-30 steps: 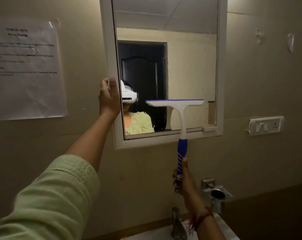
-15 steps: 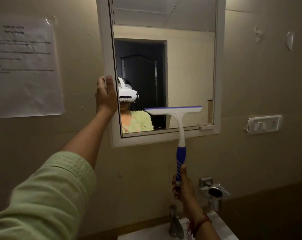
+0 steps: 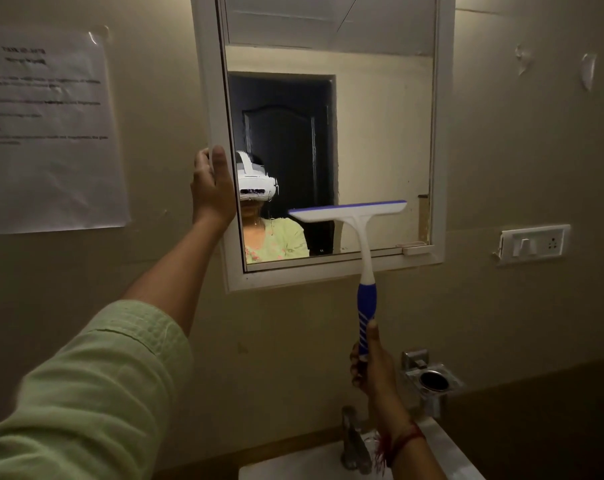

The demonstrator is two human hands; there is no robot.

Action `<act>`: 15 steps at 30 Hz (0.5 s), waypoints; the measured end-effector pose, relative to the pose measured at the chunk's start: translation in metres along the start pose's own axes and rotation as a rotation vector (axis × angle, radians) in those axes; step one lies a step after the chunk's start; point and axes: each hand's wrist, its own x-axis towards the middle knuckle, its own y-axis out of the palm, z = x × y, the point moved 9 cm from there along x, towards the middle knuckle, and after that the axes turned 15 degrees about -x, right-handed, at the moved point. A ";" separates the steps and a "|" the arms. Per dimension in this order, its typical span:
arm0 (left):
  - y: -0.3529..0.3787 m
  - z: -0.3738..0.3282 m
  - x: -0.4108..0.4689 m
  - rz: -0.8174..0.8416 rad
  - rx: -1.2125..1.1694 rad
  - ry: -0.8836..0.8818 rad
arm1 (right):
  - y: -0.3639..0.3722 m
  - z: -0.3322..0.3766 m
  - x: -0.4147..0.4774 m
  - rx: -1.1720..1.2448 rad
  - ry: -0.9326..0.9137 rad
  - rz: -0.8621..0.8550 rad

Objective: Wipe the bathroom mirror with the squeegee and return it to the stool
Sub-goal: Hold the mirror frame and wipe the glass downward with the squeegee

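Observation:
A white-framed mirror [image 3: 380, 116] hangs on the beige wall ahead of me. My left hand [image 3: 212, 188] grips the left side of its frame at mid height. A squeegee [image 3: 357, 230], with a white head and a blue handle, stands upright against the lower right part of the glass, blade edge up. My right hand [image 3: 373, 367] is closed around the bottom of that handle, below the mirror. The stool is out of view.
A paper notice [image 3: 47, 129] is stuck to the wall on the left. A switch plate [image 3: 532, 242] sits right of the mirror. Below are a metal holder [image 3: 432, 381], a tap [image 3: 354, 441] and the rim of a white sink [image 3: 446, 448].
The squeegee blade has slid down the glass toward the mirror's lower edge, with my right hand lowering. My left hand stays on the frame.

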 end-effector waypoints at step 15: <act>0.001 -0.001 0.000 0.007 -0.003 0.008 | -0.013 -0.004 -0.007 -0.020 -0.040 -0.114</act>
